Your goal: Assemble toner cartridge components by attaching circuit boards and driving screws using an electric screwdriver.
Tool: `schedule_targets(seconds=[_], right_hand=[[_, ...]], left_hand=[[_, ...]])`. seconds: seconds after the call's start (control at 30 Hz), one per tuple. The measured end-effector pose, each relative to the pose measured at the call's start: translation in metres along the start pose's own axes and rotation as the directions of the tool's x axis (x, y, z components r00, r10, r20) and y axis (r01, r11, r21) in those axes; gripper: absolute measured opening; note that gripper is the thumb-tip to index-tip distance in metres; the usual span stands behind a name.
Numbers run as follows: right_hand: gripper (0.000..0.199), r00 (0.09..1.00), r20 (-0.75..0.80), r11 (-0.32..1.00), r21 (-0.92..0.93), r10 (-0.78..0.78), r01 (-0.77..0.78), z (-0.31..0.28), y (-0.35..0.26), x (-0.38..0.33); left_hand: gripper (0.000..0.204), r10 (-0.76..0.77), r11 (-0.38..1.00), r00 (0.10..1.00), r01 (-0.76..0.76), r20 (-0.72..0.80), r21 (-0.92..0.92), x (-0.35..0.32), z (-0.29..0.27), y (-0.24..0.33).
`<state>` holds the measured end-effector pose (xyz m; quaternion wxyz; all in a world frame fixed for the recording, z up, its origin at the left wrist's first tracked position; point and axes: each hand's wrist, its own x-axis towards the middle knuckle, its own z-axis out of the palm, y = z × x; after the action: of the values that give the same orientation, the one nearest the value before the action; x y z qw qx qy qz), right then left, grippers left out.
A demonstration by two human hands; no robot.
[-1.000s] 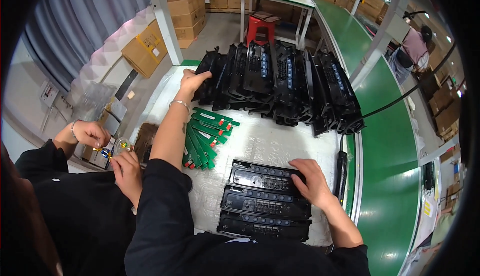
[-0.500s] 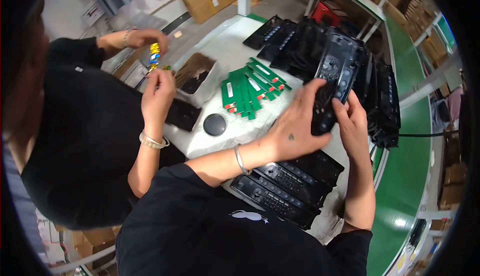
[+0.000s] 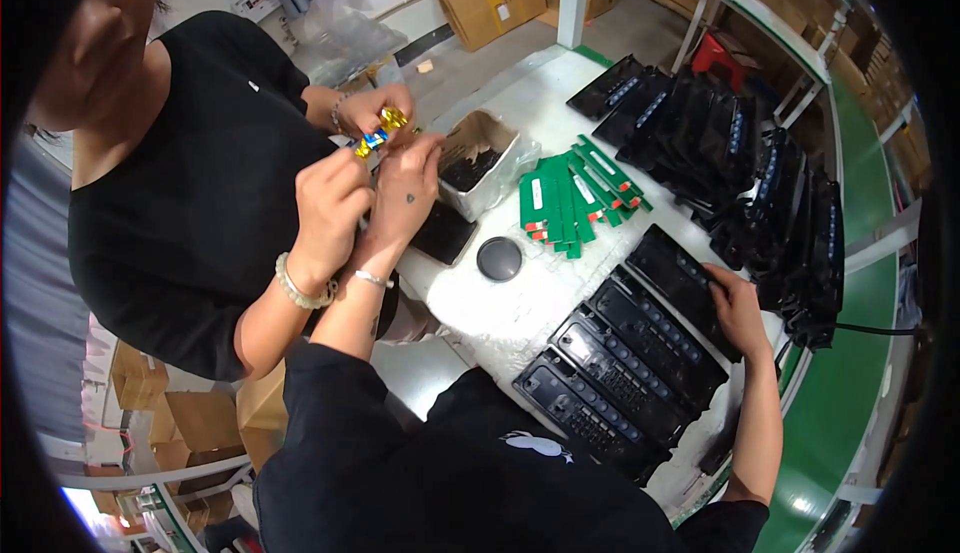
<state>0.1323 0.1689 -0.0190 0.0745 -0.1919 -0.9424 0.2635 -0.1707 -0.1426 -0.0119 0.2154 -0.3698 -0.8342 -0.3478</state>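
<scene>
My right hand (image 3: 742, 315) grips the upper right edge of a black plastic panel (image 3: 672, 271), which lies at the end of a row of similar black panels (image 3: 612, 361) with round and small rectangular openings. My left hand (image 3: 406, 193) is stretched out to the left, against the hands of a co-worker; its fingertips are largely hidden, so its grip does not show. A shiny gold and blue wrapper (image 3: 376, 140) is between the co-worker's fingers (image 3: 335, 198), close to my left fingertips. Several green circuit board strips (image 3: 572, 198) lie fanned out beyond the row.
A round black lid (image 3: 499, 259) lies on the white-covered table (image 3: 470, 305). Behind it stands an open box (image 3: 478, 199) with dark pieces, beside a black flat object (image 3: 444, 233). Stacked black panels (image 3: 720, 143) line the far right. A green surface (image 3: 850, 393) runs along the right.
The black panel has gone from both hands down to the row's end, where my right hand stays on it. My left hand has swung left to the co-worker's hands. The view has shifted left.
</scene>
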Motion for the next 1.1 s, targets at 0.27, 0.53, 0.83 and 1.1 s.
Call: schedule_targets(seconds=[0.27, 0.53, 0.83, 1.1], right_hand=[[0.028, 0.999, -0.033, 0.999, 0.045, 0.001, 0.000, 0.016, -0.003, -0.008], [0.028, 0.994, -0.108, 0.997, 0.078, 0.010, -0.001, 0.025, 0.002, -0.011], [0.026, 0.988, -0.145, 0.995, 0.090, 0.050, -0.037, 0.030, 0.006, -0.009], [0.024, 0.981, -0.191, 0.999, 0.043, 0.026, -0.018, 0.032, 0.004, -0.010]], left_hand=[[0.014, 0.028, 0.990, 0.999, -0.032, 0.033, 0.134, 0.033, -0.010, -0.076], [0.025, -0.141, 0.962, 0.773, -0.041, 0.618, 0.270, 0.082, -0.021, -0.085], [0.032, -0.100, 0.988, 0.533, -0.043, 0.840, 0.145, 0.098, -0.030, -0.062], [0.031, -0.031, 0.966, 0.433, 0.246, 0.901, -0.085, 0.098, -0.026, -0.094]])
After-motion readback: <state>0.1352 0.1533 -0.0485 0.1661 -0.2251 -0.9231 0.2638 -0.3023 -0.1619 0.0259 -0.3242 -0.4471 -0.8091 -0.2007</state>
